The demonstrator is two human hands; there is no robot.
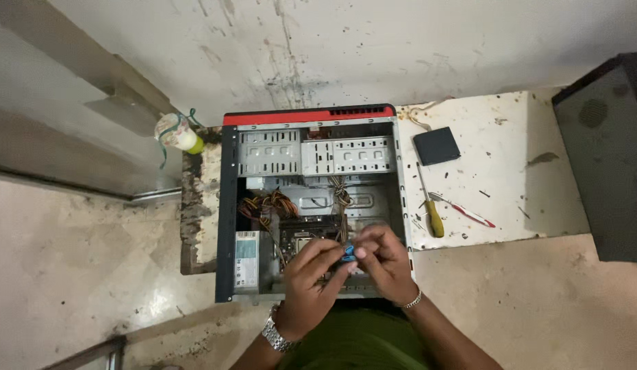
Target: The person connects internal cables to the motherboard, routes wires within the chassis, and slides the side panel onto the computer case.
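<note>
Blue connector (347,252) pinched between both hands' fingers (332,257)

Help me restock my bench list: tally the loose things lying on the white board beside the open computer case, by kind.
Screwdrivers: 2, one with a yellow handle and one with a red handle
Flat dark square piece: 1
Total: 3
A few small dark bits also lie on the white board, too small to tell.

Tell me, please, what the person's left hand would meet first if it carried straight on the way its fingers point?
Most likely the small blue part pinched at its fingertips, then the right hand just beyond. The left hand points up and right; depth above the open computer case is unclear.
</note>
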